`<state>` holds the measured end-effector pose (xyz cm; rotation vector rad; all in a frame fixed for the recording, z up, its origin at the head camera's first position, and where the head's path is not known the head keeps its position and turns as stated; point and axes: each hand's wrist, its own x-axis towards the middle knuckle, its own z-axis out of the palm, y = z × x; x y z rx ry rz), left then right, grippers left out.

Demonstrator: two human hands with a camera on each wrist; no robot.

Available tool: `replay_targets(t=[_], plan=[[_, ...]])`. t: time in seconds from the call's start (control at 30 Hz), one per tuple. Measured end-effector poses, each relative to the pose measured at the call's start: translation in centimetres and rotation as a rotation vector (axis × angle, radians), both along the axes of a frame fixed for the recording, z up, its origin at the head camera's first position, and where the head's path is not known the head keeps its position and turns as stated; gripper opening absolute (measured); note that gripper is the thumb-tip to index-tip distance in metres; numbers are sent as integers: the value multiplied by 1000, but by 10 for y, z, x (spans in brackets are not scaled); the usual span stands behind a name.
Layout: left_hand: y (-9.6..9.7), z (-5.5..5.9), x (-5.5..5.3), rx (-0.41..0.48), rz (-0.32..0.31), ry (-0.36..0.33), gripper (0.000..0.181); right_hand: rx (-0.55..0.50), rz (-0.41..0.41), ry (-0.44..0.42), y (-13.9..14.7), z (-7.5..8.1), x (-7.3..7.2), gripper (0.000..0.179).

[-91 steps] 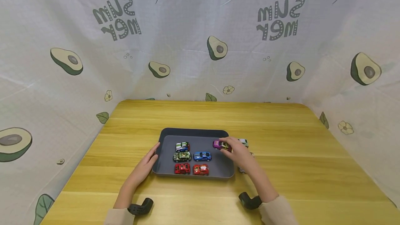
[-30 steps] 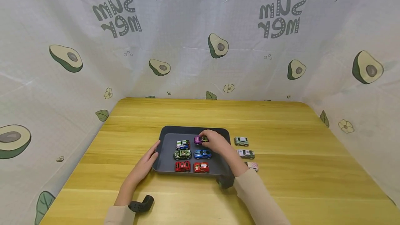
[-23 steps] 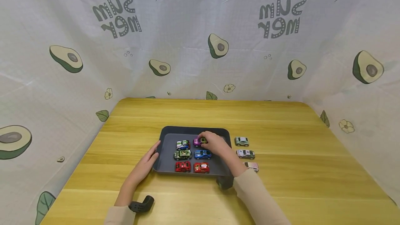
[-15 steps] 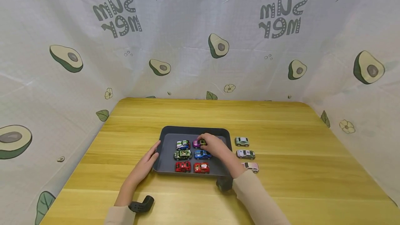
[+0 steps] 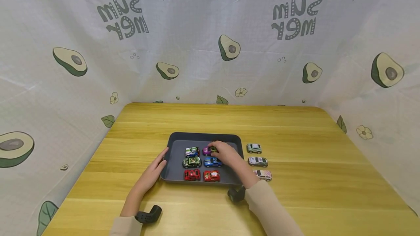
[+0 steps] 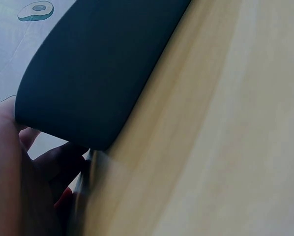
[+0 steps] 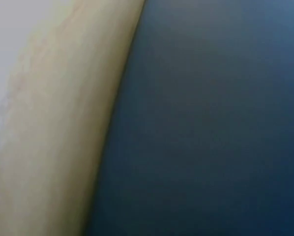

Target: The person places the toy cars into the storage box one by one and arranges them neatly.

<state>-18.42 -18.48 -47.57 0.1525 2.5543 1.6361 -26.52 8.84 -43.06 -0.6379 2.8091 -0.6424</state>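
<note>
A dark grey tray (image 5: 203,136) sits mid-table and holds several toy cars in two columns. My right hand (image 5: 215,147) reaches over the tray's right side and pinches a purple toy car (image 5: 207,151) at the back of the right column, behind a blue car (image 5: 212,162) and a red-and-white car (image 5: 211,176). My left hand (image 5: 161,158) lies with straight fingers against the tray's left wall. In the left wrist view the tray wall (image 6: 102,73) fills the top, my palm (image 6: 9,172) beside it. The right wrist view shows only blurred tray (image 7: 211,123) and wood (image 7: 63,123).
Three more toy cars stand in a column on the wooden table (image 5: 311,148) right of the tray: mint (image 5: 253,148), white (image 5: 258,161), pink-and-white (image 5: 262,174). Avocado-print cloth (image 5: 210,46) walls in the table at the back and both sides.
My right hand carried the purple car from the tray's right edge leftward and set it down behind the blue car. The left hand has stayed against the tray.
</note>
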Motion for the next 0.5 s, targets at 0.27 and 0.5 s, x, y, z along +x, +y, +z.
replay_targets(t=[0.27, 0.5], plan=[[0, 0, 0, -7, 1, -5, 49, -23, -17, 55, 6, 4, 5, 35], [0, 1, 0, -7, -1, -4, 49, -34, -51, 128, 15, 7, 11, 35]])
